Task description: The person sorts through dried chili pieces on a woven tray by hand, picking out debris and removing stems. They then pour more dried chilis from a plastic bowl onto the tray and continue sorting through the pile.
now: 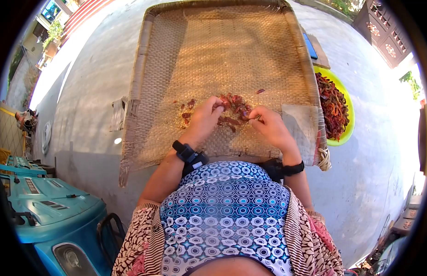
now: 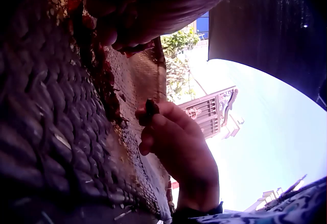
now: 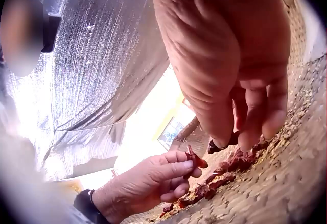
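Note:
Over the woven tray [image 1: 213, 55], the left hand [image 1: 206, 117] pinches a red dried chili piece [image 3: 195, 158] between thumb and fingers, clearest in the right wrist view. Opposite it, the right hand [image 1: 271, 129] pinches a small dark chili piece [image 2: 149, 112] with thumb and fingertips. The hands are apart. Between and below them lie torn red chili pieces [image 3: 240, 161] with pale yellow seeds [image 3: 283, 145] scattered on the weave. In the left wrist view the left hand [image 2: 153, 9] is dark, its fingertips just above the chili pieces.
Right of the tray stands a yellow-green basin [image 1: 350, 124] heaped with dried chilies [image 1: 333, 108]. A blue phone-like object [image 1: 310, 46] lies on a board [image 1: 320, 53] beyond it. A teal vehicle [image 1: 61, 207] is at the lower left. Grey pavement [image 1: 93, 69] surrounds the tray.

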### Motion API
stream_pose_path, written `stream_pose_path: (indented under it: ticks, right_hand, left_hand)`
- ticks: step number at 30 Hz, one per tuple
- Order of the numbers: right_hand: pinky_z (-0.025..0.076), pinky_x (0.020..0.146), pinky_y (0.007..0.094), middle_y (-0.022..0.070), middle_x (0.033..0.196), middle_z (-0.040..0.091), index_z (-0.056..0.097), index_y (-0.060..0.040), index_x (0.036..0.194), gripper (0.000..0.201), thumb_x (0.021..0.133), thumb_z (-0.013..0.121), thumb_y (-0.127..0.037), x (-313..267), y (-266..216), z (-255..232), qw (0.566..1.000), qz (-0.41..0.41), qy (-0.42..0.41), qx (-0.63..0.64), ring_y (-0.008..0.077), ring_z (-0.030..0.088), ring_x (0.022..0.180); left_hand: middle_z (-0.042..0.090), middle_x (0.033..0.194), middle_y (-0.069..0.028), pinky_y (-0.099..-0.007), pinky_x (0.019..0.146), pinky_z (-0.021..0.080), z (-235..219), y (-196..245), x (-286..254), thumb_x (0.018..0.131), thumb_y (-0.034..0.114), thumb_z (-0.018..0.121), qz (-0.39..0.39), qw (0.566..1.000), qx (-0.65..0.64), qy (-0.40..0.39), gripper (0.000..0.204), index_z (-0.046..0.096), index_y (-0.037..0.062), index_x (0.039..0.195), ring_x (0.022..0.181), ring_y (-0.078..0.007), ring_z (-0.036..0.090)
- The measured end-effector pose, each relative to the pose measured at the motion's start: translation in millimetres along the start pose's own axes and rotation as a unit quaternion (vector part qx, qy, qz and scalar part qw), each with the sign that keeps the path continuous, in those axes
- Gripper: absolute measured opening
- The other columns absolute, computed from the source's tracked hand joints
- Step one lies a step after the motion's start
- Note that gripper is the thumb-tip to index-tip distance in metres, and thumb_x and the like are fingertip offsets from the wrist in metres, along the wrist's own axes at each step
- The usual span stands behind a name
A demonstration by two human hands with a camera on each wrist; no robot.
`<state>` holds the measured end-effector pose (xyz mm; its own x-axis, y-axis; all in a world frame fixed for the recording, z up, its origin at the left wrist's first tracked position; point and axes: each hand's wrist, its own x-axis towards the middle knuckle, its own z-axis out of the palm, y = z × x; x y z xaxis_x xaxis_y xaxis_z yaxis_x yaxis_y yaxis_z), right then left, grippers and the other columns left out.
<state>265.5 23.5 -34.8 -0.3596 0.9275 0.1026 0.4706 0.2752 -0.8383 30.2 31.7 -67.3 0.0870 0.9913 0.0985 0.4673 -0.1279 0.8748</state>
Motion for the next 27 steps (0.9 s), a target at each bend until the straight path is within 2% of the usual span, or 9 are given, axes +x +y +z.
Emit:
stream_pose_path:
  ticks: [2,5,8,9,11,14,16,18,27]
  right_hand:
    - [0.044,0.065,0.025,0.0044,0.077,0.059,0.061,-0.0028,0.092,0.009,0.085,0.066,-0.006,2,1,-14,0.997,0.048,0.054,0.023,0.0107,0.055,0.07]
    - [0.046,0.068,0.0241,0.0045,0.083,0.064,0.062,-0.0018,0.094,0.008,0.087,0.065,-0.005,7,23,-45,0.976,0.05,0.202,0.061,0.0111,0.057,0.071]
    - [0.047,0.07,0.0232,0.002,0.086,0.063,0.061,-0.0005,0.099,0.012,0.089,0.065,-0.005,8,45,-90,0.929,-0.005,0.358,0.089,0.007,0.057,0.077]
    - [0.05,0.076,0.0264,0.0064,0.089,0.064,0.06,0.0005,0.102,0.016,0.089,0.065,-0.007,10,42,-94,0.888,-0.055,0.452,0.073,0.0105,0.06,0.081]
    - [0.051,0.08,0.0299,0.0096,0.097,0.064,0.06,0.0009,0.102,0.019,0.087,0.067,-0.009,11,59,-108,0.846,0.001,0.533,0.003,0.0167,0.062,0.085]
    - [0.052,0.081,0.0331,0.011,0.099,0.063,0.061,0.0001,0.102,0.02,0.085,0.067,-0.008,6,49,-91,0.899,0.029,0.43,-0.079,0.0223,0.065,0.088]
    - [0.051,0.08,0.034,0.0117,0.099,0.061,0.062,-0.0039,0.102,0.021,0.081,0.067,-0.006,5,36,-62,0.968,0.044,0.241,-0.05,0.0257,0.065,0.09]
    - [0.051,0.078,0.0377,0.0124,0.101,0.061,0.064,-0.0082,0.101,0.02,0.081,0.064,-0.007,5,28,-38,0.986,0.031,0.105,-0.129,0.0289,0.063,0.092]
    - [0.049,0.078,0.0417,0.0087,0.101,0.059,0.065,-0.0102,0.092,0.011,0.083,0.06,-0.01,12,40,-7,0.971,0.016,0.05,-0.235,0.0314,0.061,0.095]
  left_hand:
    - [0.062,0.095,-0.0135,-0.038,0.077,0.05,0,-4,1,0.087,0.01,0.064,0.016,0.999,0.025,0.031,0.014,0.062,0.0028,0.098,0.087,-0.0287,0.062]
    - [0.061,0.105,-0.0101,-0.0301,0.073,0.053,-5,-4,0,0.092,0.011,0.061,0.066,0.991,0.109,0.026,0.016,0.062,0.0006,0.105,0.084,-0.0158,0.062]
    - [0.062,0.095,-0.0134,-0.0377,0.078,0.05,-1,-3,-1,0.085,0.012,0.067,0.066,0.995,0.053,0.055,0.012,0.065,0.004,0.094,0.089,-0.0295,0.062]
    - [0.062,0.094,-0.0133,-0.0378,0.078,0.05,-2,-1,-2,0.085,0.012,0.067,0.077,0.993,0.071,0.058,0.013,0.065,0.004,0.094,0.089,-0.0294,0.062]
    - [0.064,0.093,-0.0132,-0.038,0.077,0.051,-4,4,-3,0.085,0.013,0.067,0.097,0.987,0.106,0.065,0.013,0.065,0.004,0.094,0.088,-0.0294,0.063]
    - [0.066,0.089,-0.0136,-0.0385,0.074,0.051,-5,3,-2,0.086,0.017,0.067,0.07,0.994,0.078,0.037,0.016,0.066,0.0038,0.094,0.084,-0.0292,0.064]
    - [0.067,0.087,-0.0142,-0.0385,0.072,0.051,-3,1,-2,0.088,0.02,0.066,0.039,0.997,0.06,0.029,0.018,0.065,0.0032,0.094,0.081,-0.0296,0.065]
    - [0.067,0.086,-0.0148,-0.0384,0.071,0.051,-2,2,-2,0.089,0.022,0.065,0.02,0.998,0.052,0.021,0.02,0.065,0.0026,0.094,0.079,-0.0298,0.065]
    - [0.067,0.083,-0.0098,-0.0333,0.071,0.051,-4,-8,1,0.093,0.021,0.061,-0.037,0.997,-0.045,0.042,0.022,0.064,0.0003,0.1,0.076,-0.0225,0.064]
